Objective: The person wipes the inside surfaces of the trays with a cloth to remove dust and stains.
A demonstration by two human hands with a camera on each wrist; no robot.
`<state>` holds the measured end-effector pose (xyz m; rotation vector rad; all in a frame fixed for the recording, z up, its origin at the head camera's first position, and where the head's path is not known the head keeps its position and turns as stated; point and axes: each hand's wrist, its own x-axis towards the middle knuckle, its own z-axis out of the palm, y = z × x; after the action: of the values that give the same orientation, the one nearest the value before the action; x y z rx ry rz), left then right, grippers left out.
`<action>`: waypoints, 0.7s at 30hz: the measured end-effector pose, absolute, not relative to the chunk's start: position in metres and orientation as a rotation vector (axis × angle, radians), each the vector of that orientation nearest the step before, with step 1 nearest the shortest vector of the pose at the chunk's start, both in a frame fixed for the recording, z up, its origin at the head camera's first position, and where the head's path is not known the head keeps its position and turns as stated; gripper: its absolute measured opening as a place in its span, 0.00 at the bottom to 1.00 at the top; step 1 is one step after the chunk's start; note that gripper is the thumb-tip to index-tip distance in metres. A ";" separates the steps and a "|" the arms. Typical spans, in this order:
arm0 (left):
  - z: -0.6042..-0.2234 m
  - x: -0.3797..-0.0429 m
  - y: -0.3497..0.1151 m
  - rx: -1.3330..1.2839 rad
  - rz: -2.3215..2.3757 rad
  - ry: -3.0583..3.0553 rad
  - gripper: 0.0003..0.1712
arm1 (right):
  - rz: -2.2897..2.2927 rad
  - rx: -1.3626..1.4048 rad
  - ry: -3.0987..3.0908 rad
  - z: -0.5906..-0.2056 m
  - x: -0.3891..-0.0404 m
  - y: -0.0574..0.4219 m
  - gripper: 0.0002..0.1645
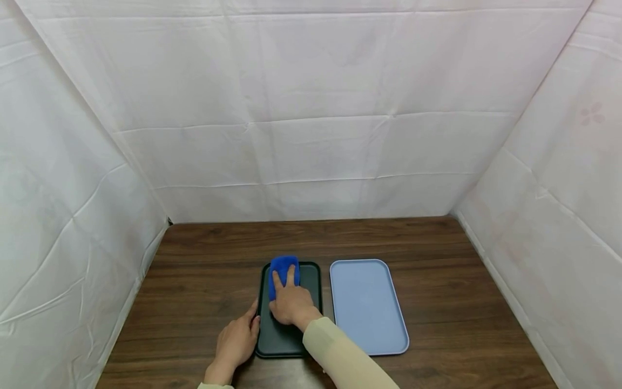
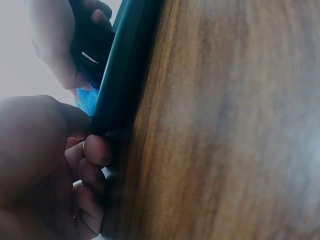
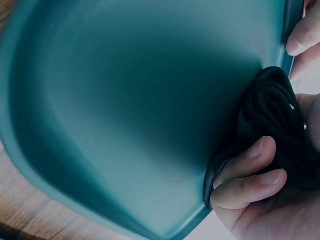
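A dark green tray (image 1: 282,339) with a raised rim lies on the wooden table. My left hand (image 1: 235,340) grips its left edge, thumb at the rim and the other fingers curled low against the side in the left wrist view. On the tray's far left part, my right hand (image 1: 291,305) holds a folded blue cloth (image 1: 282,265) down, two fingers spread over it. The cloth reaches past the far rim. In the right wrist view the cloth (image 3: 272,107) looks almost black and bunched, with two bent fingers (image 3: 250,190) against it.
A light blue tray (image 1: 367,302) lies just right of the green one, under part of the right sleeve (image 1: 347,354). Brown wooden table (image 1: 194,281) surrounds both trays. White cloth walls (image 1: 311,151) rise at the back and both sides.
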<state>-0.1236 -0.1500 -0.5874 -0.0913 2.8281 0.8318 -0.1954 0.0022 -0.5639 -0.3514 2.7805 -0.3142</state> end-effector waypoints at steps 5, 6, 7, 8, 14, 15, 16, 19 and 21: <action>-0.586 -0.123 -0.149 -0.089 0.833 2.826 0.29 | -0.329 -0.356 2.776 -0.563 -0.194 0.000 0.47; -0.586 -0.123 -0.149 -0.088 0.831 2.825 0.29 | -0.328 -0.360 2.775 -0.563 -0.194 0.000 0.47; -0.586 -0.123 -0.149 -0.085 0.827 2.827 0.29 | -0.329 -0.363 2.774 -0.563 -0.194 -0.001 0.47; -0.586 -0.123 -0.149 -0.082 0.822 2.830 0.28 | -0.325 -0.366 2.773 -0.564 -0.194 -0.001 0.47; -0.588 -0.123 -0.149 -0.070 0.810 2.848 0.28 | -0.326 -0.380 2.760 -0.564 -0.195 -0.004 0.47; -0.588 -0.123 -0.149 -0.070 0.817 2.847 0.28 | -0.331 -0.382 2.761 -0.564 -0.195 -0.004 0.47; -0.588 -0.123 -0.149 -0.070 0.823 2.848 0.28 | -0.332 -0.387 2.761 -0.564 -0.195 -0.005 0.47; -0.588 -0.123 -0.150 -0.063 0.826 2.859 0.28 | -0.330 -0.402 2.761 -0.564 -0.196 -0.006 0.46; -0.588 -0.123 -0.150 -0.059 0.827 2.868 0.27 | -0.343 -0.412 2.761 -0.564 -0.196 -0.006 0.45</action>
<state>-0.1233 -0.1499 -0.5885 -0.0590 2.8684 0.8274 -0.1955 -0.0064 -0.5641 -0.4117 2.7613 -0.3434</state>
